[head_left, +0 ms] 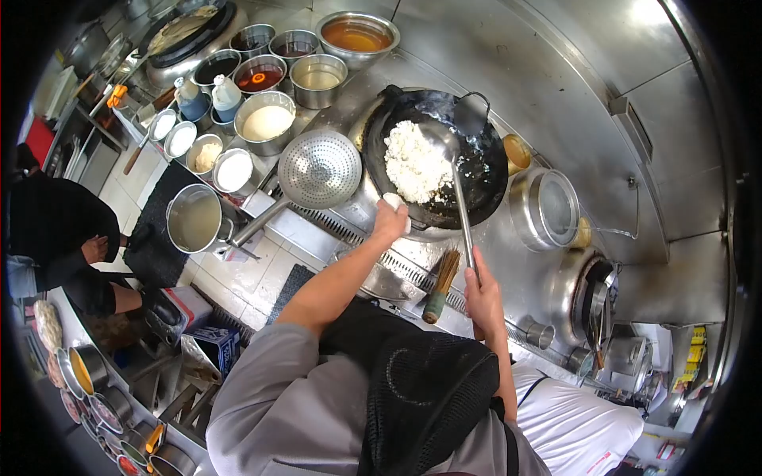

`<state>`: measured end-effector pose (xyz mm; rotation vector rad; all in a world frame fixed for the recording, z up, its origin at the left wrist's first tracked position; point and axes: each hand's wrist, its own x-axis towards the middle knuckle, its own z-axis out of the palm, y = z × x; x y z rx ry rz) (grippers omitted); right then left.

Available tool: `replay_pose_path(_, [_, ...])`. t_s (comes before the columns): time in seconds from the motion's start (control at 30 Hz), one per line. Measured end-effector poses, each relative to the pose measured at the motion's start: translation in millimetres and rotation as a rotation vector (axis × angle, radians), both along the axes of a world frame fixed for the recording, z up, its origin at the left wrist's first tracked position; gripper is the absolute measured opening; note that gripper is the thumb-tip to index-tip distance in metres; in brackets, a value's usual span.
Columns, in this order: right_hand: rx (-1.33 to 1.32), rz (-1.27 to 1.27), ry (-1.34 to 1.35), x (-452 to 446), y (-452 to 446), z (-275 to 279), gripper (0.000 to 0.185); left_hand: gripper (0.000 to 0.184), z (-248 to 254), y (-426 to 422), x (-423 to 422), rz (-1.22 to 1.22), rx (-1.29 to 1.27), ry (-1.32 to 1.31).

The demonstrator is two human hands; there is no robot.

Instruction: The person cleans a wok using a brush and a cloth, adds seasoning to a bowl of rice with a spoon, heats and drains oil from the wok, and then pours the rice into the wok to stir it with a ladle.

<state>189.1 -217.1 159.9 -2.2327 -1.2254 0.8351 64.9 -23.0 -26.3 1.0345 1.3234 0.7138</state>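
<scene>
A black wok (492,170) sits on the steel range with a heap of white rice (414,165) in it. My left hand (389,224) is closed on a folded white cloth (394,201) at the wok's near rim; whatever part of the wok lies under the cloth is hidden. My right hand (484,301) is wrapped round the long handle of a metal ladle (460,194), whose bowl rests in the wok at the rice's right side. Left of the wok lies a perforated strainer (320,169). A bamboo wok brush (441,287) lies between my forearms.
Several metal pots of sauces and seasonings stand upper left, with squeeze bottles (228,97) among them. A bowl of amber liquid (357,35) is behind. One lidded pot (548,208) stands right. A person in black (67,214) is at left; someone in white (579,408) is lower right.
</scene>
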Motion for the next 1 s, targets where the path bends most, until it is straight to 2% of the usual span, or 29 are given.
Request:
replay_pose_path(0.03, [0.131, 0.066, -0.175, 2.6, -3.9, -8.1, 0.050, 0.062, -2.9, 0.1, 0.8, 0.002, 0.022, 0.024])
replay_pose_path(0.17, [-0.003, 0.009, -0.149, -11.3, 19.6, -23.9, 0.049, 0.064, -6.9, 0.4, 3.2, 0.004, 0.051, 0.054])
replay_pose_path(0.23, [-0.024, 0.098, -0.137, 5.2, 33.7, -48.3, 0.049, 0.065, -10.4, -3.4, 1.6, 0.004, 0.090, 0.067])
replay_pose_path(0.27, [0.107, 0.156, -0.152, 18.9, 34.3, -49.7, 0.047, 0.065, -10.9, 1.7, 1.5, 0.018, 0.125, 0.074])
replay_pose_path(0.3, [0.112, 0.158, -0.146, 15.9, 36.7, -33.1, 0.047, 0.065, -12.6, 5.2, 1.0, 0.021, 0.129, 0.080])
replay_pose_path(0.37, [-0.028, -0.041, 0.124, 5.7, 33.4, 16.8, 0.045, 0.065, -15.7, 1.9, 3.3, 0.031, 0.160, 0.075])
replay_pose_path(0.4, [0.107, 0.064, -0.029, 12.8, 29.1, 4.4, 0.046, 0.064, -15.0, 1.2, 4.3, 0.039, 0.143, 0.075])
replay_pose_path(0.5, [0.072, -0.031, -0.063, -11.6, 35.0, 6.7, 0.049, 0.063, -14.2, 1.0, 4.3, 0.045, 0.163, 0.083])
replay_pose_path(0.57, [0.037, 0.000, -0.177, 0.3, 34.0, -45.7, 0.051, 0.062, -10.9, -0.9, 4.1, 0.042, 0.152, 0.081])
replay_pose_path(0.63, [0.051, 0.200, -0.300, 15.3, 33.4, -80.9, 0.050, 0.061, -8.3, -3.0, 2.9, 0.049, 0.152, 0.079])
replay_pose_path(0.67, [0.357, 0.301, -0.281, 26.1, 30.9, -83.0, 0.050, 0.061, -9.0, -3.3, 1.8, 0.045, 0.165, 0.077])
replay_pose_path(0.7, [0.369, 0.312, -0.285, 26.1, 38.9, -57.7, 0.050, 0.061, -10.9, 0.2, 2.3, 0.048, 0.175, 0.076])
replay_pose_path(0.77, [-0.135, -0.028, 0.136, 10.7, 40.0, 17.3, 0.049, 0.060, -20.0, -0.5, 5.4, 0.038, 0.156, 0.067])
replay_pose_path(0.8, [-0.008, -0.057, 0.204, 14.9, 38.3, 9.7, 0.054, 0.057, -20.4, -0.3, 7.3, 0.057, 0.196, 0.104])
replay_pose_path(0.83, [-0.006, -0.056, 0.203, 12.2, 42.0, 10.0, 0.054, 0.054, -21.6, -1.7, 8.7, 0.077, 0.232, 0.142])
replay_pose_path(0.9, [0.115, -0.025, -0.078, -0.1, 55.7, 10.1, 0.051, 0.054, -19.9, -2.8, 9.3, 0.084, 0.243, 0.153])
replay_pose_path(0.93, [0.118, -0.027, -0.076, -0.4, 63.8, -2.2, 0.051, 0.053, -18.6, -2.9, 9.1, 0.088, 0.252, 0.166])
replay_pose_path(1.0, [-0.029, 0.071, -0.318, 8.1, 77.6, -45.7, 0.058, 0.055, -11.4, -3.5, 7.3, 0.081, 0.227, 0.119])
